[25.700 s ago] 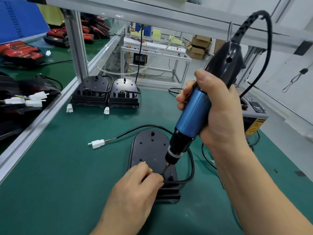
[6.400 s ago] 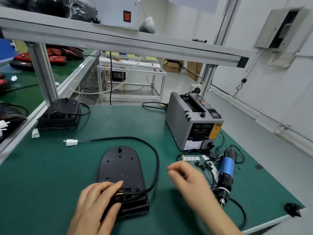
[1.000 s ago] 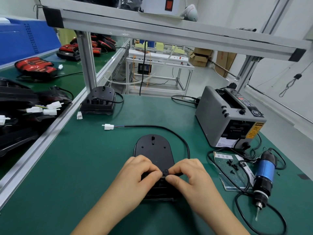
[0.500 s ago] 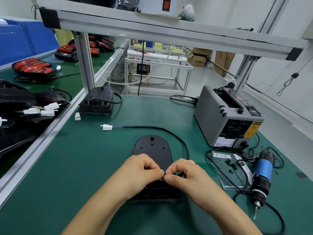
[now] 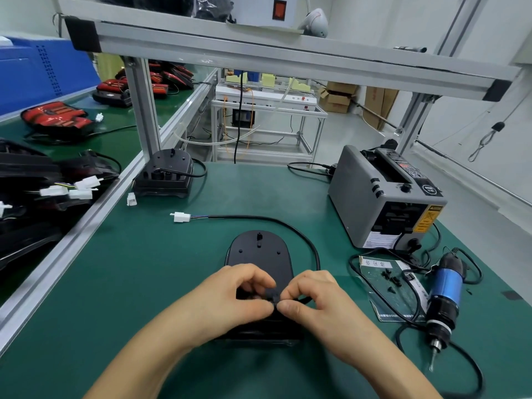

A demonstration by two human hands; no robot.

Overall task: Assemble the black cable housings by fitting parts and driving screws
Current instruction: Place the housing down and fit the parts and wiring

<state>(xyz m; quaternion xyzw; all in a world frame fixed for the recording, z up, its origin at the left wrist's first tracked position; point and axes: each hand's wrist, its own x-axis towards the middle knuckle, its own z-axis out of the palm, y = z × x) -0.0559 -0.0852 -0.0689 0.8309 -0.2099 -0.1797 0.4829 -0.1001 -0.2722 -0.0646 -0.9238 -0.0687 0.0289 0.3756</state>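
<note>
Left hand (image 5: 230,295): fingers curled in, thumb and fingertips pinching a small black part (image 5: 273,296) from the left, right over the near end of the black housing (image 5: 259,251).
Right hand (image 5: 316,300): same deal from the other side, thumb and forefinger nipped onto that part, so both hands meet at it, tips pretty much touching.
Small black part: sits between the two sets of fingertips, on top of the housing's near end; can't tell whether it's seated or just resting there.
Black housing: flat on the green counter (image 5: 144,269), rounded end pointing away, near end mostly hidden under the hands.
Cable (image 5: 288,223): black, comes out from under the right hand's fingers, loops round the housing's right side and runs left to a white connector (image 5: 180,217) lying on the counter.
Screwdriver (image 5: 444,286): blue-bodied electric one, lying off to the right, bit pointing toward the near edge, nobody touching it.
Loose black bits (image 5: 391,279): a few on a card just left of the screwdriver.
Grey machine (image 5: 374,203): boxy unit further back on the right.
Second housing (image 5: 167,174): back left by the frame post, well apart from the hands.
</note>
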